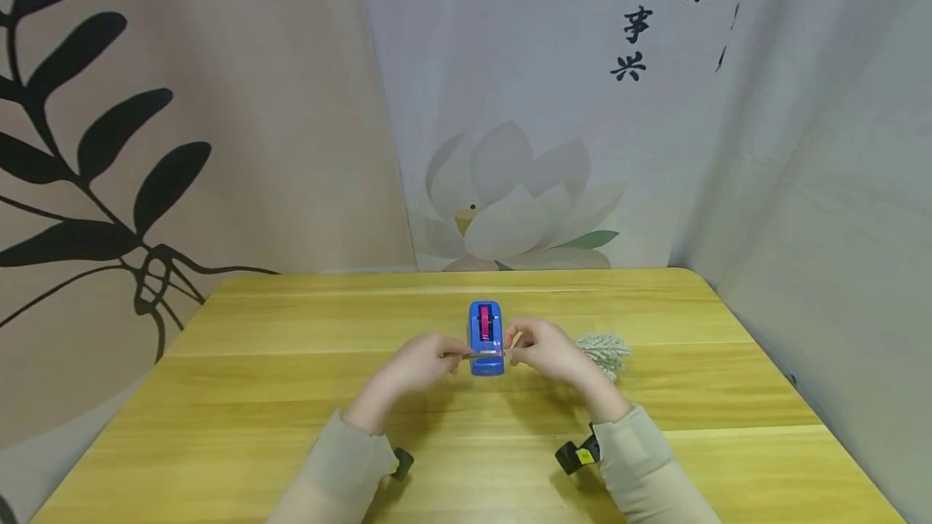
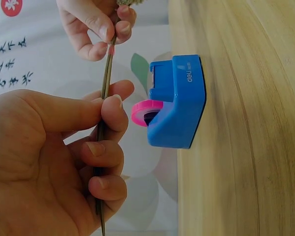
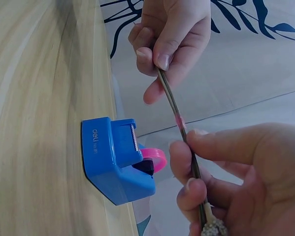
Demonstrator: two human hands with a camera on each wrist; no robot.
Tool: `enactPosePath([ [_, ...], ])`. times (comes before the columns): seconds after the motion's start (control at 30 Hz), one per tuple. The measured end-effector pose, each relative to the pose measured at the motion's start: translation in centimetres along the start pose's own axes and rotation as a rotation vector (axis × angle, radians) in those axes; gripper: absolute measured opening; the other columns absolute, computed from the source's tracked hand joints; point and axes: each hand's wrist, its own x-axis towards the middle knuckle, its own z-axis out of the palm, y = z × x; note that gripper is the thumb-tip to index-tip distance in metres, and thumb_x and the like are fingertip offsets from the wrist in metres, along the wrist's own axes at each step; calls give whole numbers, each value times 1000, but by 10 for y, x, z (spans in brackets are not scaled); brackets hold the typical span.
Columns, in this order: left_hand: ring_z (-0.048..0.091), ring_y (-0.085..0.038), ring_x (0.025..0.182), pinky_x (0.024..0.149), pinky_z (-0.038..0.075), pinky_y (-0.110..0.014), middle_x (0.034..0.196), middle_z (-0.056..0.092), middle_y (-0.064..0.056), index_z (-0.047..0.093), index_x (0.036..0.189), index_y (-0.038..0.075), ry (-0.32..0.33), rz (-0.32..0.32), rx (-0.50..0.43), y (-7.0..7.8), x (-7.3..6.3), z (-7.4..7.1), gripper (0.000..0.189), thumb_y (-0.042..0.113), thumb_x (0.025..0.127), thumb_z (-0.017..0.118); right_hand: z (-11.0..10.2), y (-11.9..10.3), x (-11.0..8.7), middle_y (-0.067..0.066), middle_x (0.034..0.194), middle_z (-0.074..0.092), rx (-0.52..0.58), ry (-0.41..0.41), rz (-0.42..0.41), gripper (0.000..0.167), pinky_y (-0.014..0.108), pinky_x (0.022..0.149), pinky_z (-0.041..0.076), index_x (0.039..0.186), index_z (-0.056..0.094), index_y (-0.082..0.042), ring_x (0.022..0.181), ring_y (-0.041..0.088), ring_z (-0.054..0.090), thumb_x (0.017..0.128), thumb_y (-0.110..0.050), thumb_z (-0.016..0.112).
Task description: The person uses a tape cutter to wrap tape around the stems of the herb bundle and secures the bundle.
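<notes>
A thin bundle of dried flower stems [image 2: 107, 81] is held between both hands. My left hand [image 1: 429, 356] pinches the bare stems with thumb and forefinger, the other fingers curled round their lower end. My right hand [image 1: 548, 348] grips the bundle nearer the pale, bushy flower heads [image 1: 604, 352], thumb against forefinger. A short band of pink tape [image 3: 180, 119] wraps the stems between the hands, close to the right thumb. Behind the stems in the head view stands a blue tape dispenser [image 1: 485, 315] with a pink roll [image 3: 156, 158] in it.
The wooden table [image 1: 291, 427] ends at a back edge, where a printed curtain [image 1: 291, 144] with leaves, a lotus and writing hangs. Small black wrist cameras [image 1: 575, 456] sit under the sleeves.
</notes>
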Motion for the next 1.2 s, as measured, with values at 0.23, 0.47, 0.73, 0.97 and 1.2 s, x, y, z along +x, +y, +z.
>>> enactPosePath([
  [0.23, 45, -14, 60, 51, 38, -28, 85, 65, -6, 71, 113, 6, 6, -11, -3, 0, 0, 0, 25, 6, 99, 50, 0, 1, 0, 11, 79, 67, -16, -19, -16, 12, 32, 57, 40, 94, 70, -6, 74, 34, 59, 89, -1, 60],
  [0.47, 43, -14, 59, 50, 36, -26, 87, 66, -7, 71, 116, 8, -7, -17, 2, -1, -1, -1, 26, 7, 100, 50, 1, 2, 0, 14, 86, 66, 2, -48, -3, 19, 28, 52, 34, 99, 73, -5, 60, 15, 44, 90, -1, 57],
  [0.73, 43, -14, 60, 50, 35, -26, 88, 66, -9, 71, 116, 8, -15, -28, -17, 0, -2, -1, 26, 7, 100, 50, 2, 3, 2, 5, 82, 60, -33, -85, -7, 19, 28, 55, 34, 100, 71, -2, 58, 12, 37, 92, -8, 56],
  [0.97, 39, -13, 56, 48, 33, -26, 83, 63, -6, 71, 116, 9, -3, -35, -24, 3, -3, -3, 28, 6, 100, 48, 6, 2, 4, -1, 68, 50, -32, -72, 1, 13, 25, 53, 36, 94, 69, -4, 59, 12, 42, 83, 1, 63],
  [1.2, 39, -12, 55, 47, 33, -25, 88, 65, -9, 70, 117, 9, 9, -17, -37, 4, -4, -5, 29, 5, 100, 47, 9, 1, 4, 0, 69, 55, -45, -9, -12, 6, 26, 53, 40, 89, 68, -5, 61, 13, 47, 84, -4, 66],
])
